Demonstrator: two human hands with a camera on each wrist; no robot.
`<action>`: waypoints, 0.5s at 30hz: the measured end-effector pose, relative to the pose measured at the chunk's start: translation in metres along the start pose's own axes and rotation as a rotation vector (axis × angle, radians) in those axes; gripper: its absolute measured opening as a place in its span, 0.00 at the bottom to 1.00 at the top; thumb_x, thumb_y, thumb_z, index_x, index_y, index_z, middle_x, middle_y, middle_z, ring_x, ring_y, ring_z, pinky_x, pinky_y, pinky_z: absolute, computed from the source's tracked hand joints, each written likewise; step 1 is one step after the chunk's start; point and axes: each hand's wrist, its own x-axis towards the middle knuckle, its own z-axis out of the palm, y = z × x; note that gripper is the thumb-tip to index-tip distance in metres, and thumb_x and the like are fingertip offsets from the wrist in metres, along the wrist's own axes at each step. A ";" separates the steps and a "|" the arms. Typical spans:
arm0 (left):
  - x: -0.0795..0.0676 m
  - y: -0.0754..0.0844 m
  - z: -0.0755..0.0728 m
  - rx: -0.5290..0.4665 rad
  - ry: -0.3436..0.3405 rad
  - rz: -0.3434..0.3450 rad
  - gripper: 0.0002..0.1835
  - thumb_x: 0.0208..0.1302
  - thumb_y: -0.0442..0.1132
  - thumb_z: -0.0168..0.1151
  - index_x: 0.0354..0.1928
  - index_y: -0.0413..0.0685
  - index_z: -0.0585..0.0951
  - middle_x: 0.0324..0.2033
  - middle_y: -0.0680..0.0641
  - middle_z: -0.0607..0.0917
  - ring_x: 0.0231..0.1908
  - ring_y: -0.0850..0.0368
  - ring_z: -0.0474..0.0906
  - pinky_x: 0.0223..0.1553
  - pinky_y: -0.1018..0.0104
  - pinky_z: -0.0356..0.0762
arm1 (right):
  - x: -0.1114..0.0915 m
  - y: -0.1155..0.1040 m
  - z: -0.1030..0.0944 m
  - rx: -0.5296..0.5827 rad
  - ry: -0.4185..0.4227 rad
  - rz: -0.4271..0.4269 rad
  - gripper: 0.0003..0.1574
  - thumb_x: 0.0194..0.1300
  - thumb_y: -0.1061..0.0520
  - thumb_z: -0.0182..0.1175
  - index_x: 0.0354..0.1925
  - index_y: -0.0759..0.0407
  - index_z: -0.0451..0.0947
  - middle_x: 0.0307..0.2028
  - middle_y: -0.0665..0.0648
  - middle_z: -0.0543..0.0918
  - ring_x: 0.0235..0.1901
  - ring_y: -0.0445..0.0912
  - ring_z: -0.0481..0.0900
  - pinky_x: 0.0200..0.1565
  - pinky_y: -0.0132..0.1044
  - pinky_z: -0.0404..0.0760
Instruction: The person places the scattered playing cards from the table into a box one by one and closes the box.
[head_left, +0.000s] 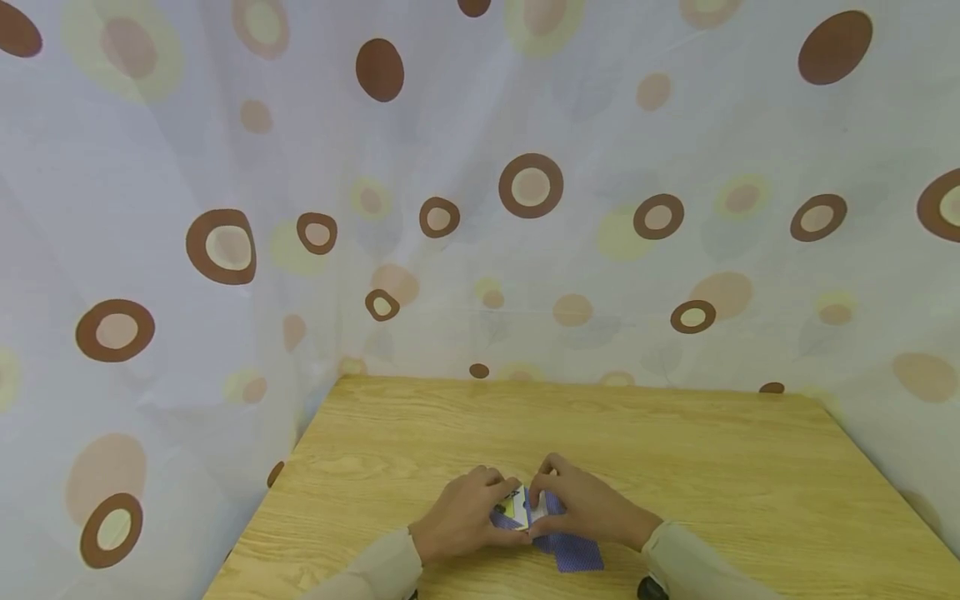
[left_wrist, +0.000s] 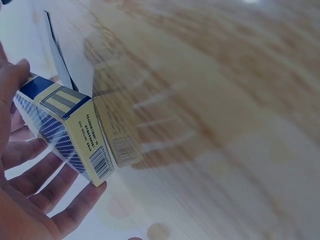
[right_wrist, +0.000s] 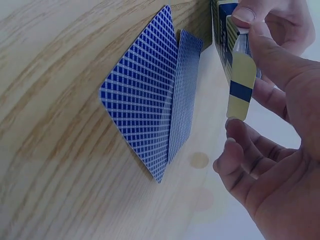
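Near the front of the table, my left hand [head_left: 467,512] grips a small playing-card box [head_left: 520,505], with the thumb on one side and fingers along the other. The left wrist view shows its blue, white and cream printing and a barcode on one end [left_wrist: 101,159]. My right hand [head_left: 592,507] is at the box's other end, thumb and fingers around it. There, in the right wrist view, a cream flap with a blue band [right_wrist: 241,89] stands out, fingertips at its tip. Blue-patterned playing cards [right_wrist: 140,97] lie face down on the table beneath the right hand.
The wood-grain table [head_left: 600,425] extends away behind the hands. A white curtain with brown and yellow circles [head_left: 465,267] hangs along the back and both sides. In the left wrist view, the glossy tabletop [left_wrist: 225,125] mirrors the box.
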 end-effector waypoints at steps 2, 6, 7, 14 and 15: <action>0.000 0.000 0.000 0.005 -0.001 -0.004 0.42 0.61 0.74 0.62 0.64 0.48 0.82 0.49 0.51 0.84 0.46 0.63 0.77 0.34 0.82 0.69 | 0.000 0.001 0.001 -0.007 -0.001 -0.008 0.19 0.64 0.38 0.68 0.45 0.47 0.81 0.48 0.51 0.71 0.32 0.40 0.71 0.33 0.30 0.75; 0.000 0.000 0.002 0.009 -0.003 -0.007 0.43 0.60 0.74 0.62 0.64 0.48 0.82 0.48 0.51 0.84 0.45 0.64 0.77 0.33 0.82 0.68 | -0.001 0.007 0.003 -0.015 0.009 0.001 0.21 0.69 0.38 0.65 0.51 0.48 0.80 0.49 0.50 0.71 0.32 0.39 0.72 0.34 0.30 0.76; 0.000 0.000 0.002 0.011 -0.003 -0.006 0.43 0.60 0.74 0.62 0.64 0.48 0.82 0.48 0.52 0.84 0.46 0.63 0.77 0.34 0.82 0.69 | -0.002 0.008 0.003 -0.017 0.017 0.005 0.22 0.70 0.38 0.64 0.53 0.49 0.80 0.50 0.50 0.72 0.32 0.38 0.72 0.34 0.30 0.77; -0.001 -0.001 0.001 0.022 0.003 0.000 0.43 0.61 0.74 0.62 0.64 0.47 0.82 0.49 0.50 0.85 0.48 0.61 0.79 0.39 0.79 0.75 | -0.013 0.019 -0.002 -0.016 0.065 0.043 0.29 0.74 0.38 0.60 0.60 0.55 0.75 0.53 0.55 0.75 0.27 0.34 0.69 0.30 0.31 0.76; -0.001 -0.001 0.001 0.023 0.005 0.002 0.43 0.61 0.74 0.62 0.64 0.47 0.81 0.49 0.50 0.85 0.48 0.61 0.79 0.40 0.78 0.75 | -0.015 0.020 -0.004 -0.023 0.067 0.045 0.29 0.74 0.38 0.60 0.60 0.55 0.75 0.53 0.55 0.75 0.27 0.34 0.69 0.30 0.31 0.76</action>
